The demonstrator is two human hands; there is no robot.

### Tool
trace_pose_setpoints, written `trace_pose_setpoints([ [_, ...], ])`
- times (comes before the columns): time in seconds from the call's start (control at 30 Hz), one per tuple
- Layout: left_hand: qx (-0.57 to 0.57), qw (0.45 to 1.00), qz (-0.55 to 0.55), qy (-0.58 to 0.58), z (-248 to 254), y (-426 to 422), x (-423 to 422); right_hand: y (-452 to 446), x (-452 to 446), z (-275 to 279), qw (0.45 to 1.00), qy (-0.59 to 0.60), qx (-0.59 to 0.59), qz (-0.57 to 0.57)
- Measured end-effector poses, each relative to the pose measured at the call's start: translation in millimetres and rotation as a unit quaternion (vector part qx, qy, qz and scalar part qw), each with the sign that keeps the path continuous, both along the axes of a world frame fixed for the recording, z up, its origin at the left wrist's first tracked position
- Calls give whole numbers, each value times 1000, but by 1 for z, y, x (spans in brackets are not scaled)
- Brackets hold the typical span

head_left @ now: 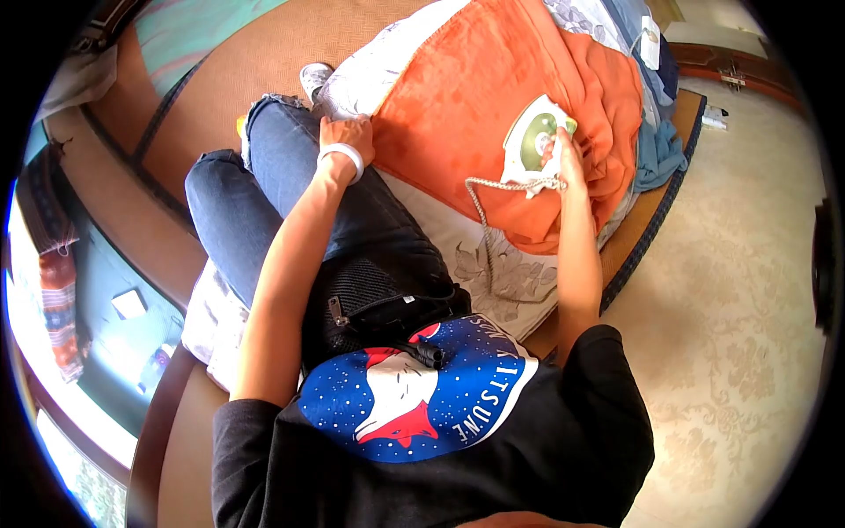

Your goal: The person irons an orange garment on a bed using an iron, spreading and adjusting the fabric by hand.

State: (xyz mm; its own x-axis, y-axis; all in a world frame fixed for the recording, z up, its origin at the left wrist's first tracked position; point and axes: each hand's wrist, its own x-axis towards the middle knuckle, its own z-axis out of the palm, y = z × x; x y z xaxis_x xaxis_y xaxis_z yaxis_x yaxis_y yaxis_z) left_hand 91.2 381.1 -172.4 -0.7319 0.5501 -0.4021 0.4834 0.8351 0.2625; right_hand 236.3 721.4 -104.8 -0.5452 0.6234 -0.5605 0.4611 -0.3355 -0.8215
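Right now: right hand (568, 161) holds the iron (532, 141) on the right part of the orange cloth (449, 97). Left hand (349, 135) curled at its left edge, can't tell if gripping.

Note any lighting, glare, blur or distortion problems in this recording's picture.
Head view: strong wide-angle bending, corners black; washed-out glare and blue fringing down the left edge; soft shadow on the pale floor beside the black sleeve; orange cloth brightly lit, folds readable; iron reasonably sharp.
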Motion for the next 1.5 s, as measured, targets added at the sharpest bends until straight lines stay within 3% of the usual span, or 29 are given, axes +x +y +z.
trace_pose_setpoints([
  [0.3, -18, 1000, -5, -9, 4, 1, 0, 51, -38, -3, 999, -28, -6, 24],
  [0.6, -10, 1000, -6, 1, 1, -1, 0, 40, -15, -2, 1000, -19, -1, 17],
  [0.83, 5, 1000, 4, -10, 2, -2, -1, 36, 38, -10, 992, -11, -15, -123],
  [0.97, -2, 1000, -13, -9, 4, -2, 0, 37, 38, -8, 990, 0, -31, -140],
  [1.5, -5, 1000, -3, -20, 11, -1, 0, 13, -68, 0, 1000, 7, -4, 7],
])
